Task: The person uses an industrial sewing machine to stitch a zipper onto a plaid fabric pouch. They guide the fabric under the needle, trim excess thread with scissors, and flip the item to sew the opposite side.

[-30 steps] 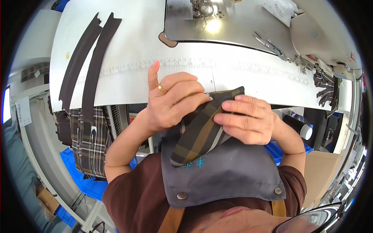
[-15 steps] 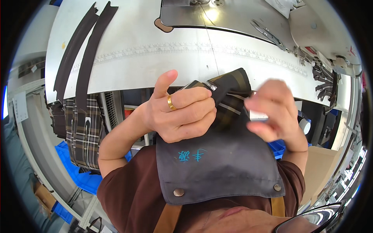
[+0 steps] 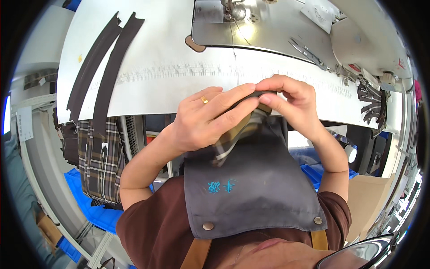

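Both hands meet in front of my dark apron, near the table's front edge. My left hand [image 3: 210, 117], with a gold ring, pinches the upper edge of a dark brown plaid fabric piece [image 3: 239, 130]. Against the left fingertips, my right hand [image 3: 291, 95] grips the same edge between thumb and fingers. The fabric hangs below the hands over the apron, its lower end blurred. Fingers hide much of its upper edge, and no zipper shows on it now.
A sewing machine [image 3: 230, 12] with a metal bed stands at the back, thread snips [image 3: 307, 53] on its right. Two dark fabric strips [image 3: 114, 67] lie at the left, above hanging plaid pieces [image 3: 101, 159]. Blue bins [image 3: 92, 204] sit below. Dark scraps [image 3: 371, 105] lie at right.
My right hand has come in from the right and taken hold of the fabric's edge beside my left fingers. The piece has turned, and its metal zipper is out of sight.
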### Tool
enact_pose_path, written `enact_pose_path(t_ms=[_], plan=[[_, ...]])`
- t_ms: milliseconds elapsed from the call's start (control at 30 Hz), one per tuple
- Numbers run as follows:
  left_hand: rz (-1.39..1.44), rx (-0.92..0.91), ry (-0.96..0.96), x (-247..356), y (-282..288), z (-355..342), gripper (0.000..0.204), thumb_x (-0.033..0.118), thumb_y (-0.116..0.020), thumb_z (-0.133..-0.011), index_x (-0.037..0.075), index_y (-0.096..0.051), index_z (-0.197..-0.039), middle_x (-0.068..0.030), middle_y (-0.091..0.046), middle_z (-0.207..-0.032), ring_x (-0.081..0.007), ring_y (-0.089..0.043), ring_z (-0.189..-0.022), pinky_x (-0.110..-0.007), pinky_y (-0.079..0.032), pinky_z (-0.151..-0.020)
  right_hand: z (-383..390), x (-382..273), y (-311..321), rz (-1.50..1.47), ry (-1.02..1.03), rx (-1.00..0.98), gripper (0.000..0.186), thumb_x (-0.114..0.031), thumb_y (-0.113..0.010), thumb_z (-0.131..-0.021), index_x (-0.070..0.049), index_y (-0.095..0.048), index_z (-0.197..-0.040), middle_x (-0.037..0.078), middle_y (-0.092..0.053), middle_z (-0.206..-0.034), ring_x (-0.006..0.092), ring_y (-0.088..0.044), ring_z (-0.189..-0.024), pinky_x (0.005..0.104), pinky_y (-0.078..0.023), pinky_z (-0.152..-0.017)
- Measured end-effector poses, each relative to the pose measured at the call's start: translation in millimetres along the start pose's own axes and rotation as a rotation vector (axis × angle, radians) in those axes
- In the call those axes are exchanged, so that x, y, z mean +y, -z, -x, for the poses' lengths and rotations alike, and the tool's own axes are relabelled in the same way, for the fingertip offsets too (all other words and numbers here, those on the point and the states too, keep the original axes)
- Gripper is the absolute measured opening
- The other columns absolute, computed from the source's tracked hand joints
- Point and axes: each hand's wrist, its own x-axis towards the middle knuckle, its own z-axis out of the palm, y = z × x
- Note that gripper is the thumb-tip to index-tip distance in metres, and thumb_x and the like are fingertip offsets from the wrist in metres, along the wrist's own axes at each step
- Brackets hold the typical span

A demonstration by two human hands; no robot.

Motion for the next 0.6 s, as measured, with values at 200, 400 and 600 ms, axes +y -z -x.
enact_pose_path(t_ms=[200, 400, 600], plan=[[0.462, 0.046, 0.316, -18, 12, 9, 0.026, 0.005, -0.065, -0.074, 0.001, -0.066, -0.100, -0.0152, -0.066, -0.106, -0.0236, -0.066, -0.091, -0.027, -0.053, -0.078, -48, 43, 6, 0.536, 0.324, 0.172, 0.016, -0.010, -0.063, -0.083, -0.002, -0.065, -0.096, 0.012, -0.063, -0.103, 0.0293, -0.060, -0.091, 0.0359, -0.048, -0.078], [0.812, -0.021, 0.304, -20, 17, 6, 0.022, 0.007, -0.062, -0.078, 0.000, -0.066, -0.098, -0.0161, -0.068, -0.102, -0.0255, -0.066, -0.093, -0.030, -0.049, -0.081, -94, 48, 14, 0.919, 0.275, 0.209, 0.014, -0.017, -0.067, -0.078, -0.005, -0.064, -0.084, 0.008, -0.059, -0.089, 0.0285, -0.058, -0.080, 0.0375, -0.048, -0.070], [0.905, -0.025, 0.373, -20, 14, 9, 0.021, 0.007, -0.064, -0.077, -0.002, -0.067, -0.096, -0.0179, -0.068, -0.101, -0.0251, -0.065, -0.089, -0.029, -0.048, -0.079, -118, 63, 12, 1.373, 0.430, 0.103, 0.007, -0.009, -0.064, -0.070, -0.003, -0.061, -0.072, 0.009, -0.057, -0.075, 0.0195, -0.060, -0.069, 0.0303, -0.050, -0.058]])
